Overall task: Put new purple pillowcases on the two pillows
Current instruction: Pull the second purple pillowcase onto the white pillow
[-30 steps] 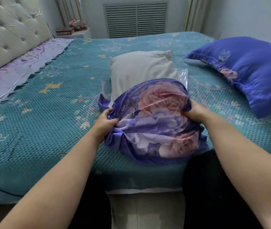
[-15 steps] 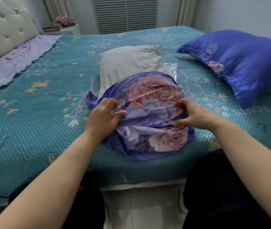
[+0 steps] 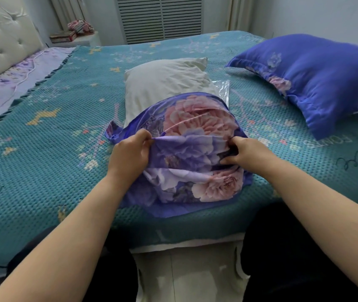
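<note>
One covered pillow (image 3: 317,83) is done. My left hand (image 3: 130,155) and right hand (image 3: 247,152) pinch the floral pillowcase (image 3: 195,162), which sheathes roughly half the white pillow (image 3: 167,83).

Floral pillowcase (image 3: 195,149) half over white pillow (image 3: 165,83).

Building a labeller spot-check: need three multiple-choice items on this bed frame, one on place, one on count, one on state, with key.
1. Where does the clear plastic bag lie?
A. Beside the bare white pillow
B. On the floor
C. On the headboard

2. How many pillows are fully covered?
A. None
B. One
C. Two

3. How is the purple floral pillowcase held?
A. Left hand only
B. Right hand only
C. Both hands

Key: A, it pokes out at the pillow's right edge; B, only the blue-purple pillow; C, both pinch fabric.
</note>
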### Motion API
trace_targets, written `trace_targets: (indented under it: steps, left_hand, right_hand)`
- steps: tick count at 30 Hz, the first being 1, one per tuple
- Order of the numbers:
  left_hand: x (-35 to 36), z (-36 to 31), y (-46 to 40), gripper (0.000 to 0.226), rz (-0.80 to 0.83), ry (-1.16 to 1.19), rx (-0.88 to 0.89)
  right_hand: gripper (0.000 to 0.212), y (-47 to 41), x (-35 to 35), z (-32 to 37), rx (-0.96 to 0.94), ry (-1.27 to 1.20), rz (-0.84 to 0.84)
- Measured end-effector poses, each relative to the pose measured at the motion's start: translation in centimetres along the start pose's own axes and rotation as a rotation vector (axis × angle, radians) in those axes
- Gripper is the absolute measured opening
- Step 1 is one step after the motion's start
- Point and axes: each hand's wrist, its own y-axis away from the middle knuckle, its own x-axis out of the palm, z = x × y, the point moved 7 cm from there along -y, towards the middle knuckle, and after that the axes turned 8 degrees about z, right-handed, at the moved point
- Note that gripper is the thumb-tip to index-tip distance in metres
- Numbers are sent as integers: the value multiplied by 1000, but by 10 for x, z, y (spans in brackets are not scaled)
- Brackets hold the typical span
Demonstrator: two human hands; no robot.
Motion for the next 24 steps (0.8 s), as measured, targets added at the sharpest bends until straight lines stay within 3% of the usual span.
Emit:
trace_targets:
  steps: [5, 9, 11, 14, 18, 20, 22, 24]
  left_hand:
    - [0, 5, -13, 32, -24, 82, -66]
    - [-2, 14, -28, 25, -41, 190, -153]
    - [5, 17, -35, 17, 10, 219, -200]
    - [20, 23, -43, 16, 151, 214, -243]
    - [26, 22, -48, 40, 315, 337, -184]
    - [34, 19, -43, 32, 502, 397, -156]
    - [41, 19, -35, 23, 635, 355, -138]
    - [37, 22, -37, 15, 537, 234, -112]
  right_hand:
    - [28, 6, -5, 16, -153, -44, -138]
    - [18, 15, -20, 22, -274, -206, -369]
    - [15, 19, -29, 20, -281, -330, -467]
    - [24, 25, -42, 23, -274, -261, -649]
    - [20, 30, -62, 26, -246, -198, -846]
    - [21, 27, -66, 24, -209, -253, -862]
    - [19, 14, -64, 21, -148, -349, -754]
    - [11, -10, -57, 20, -133, -517, -533]
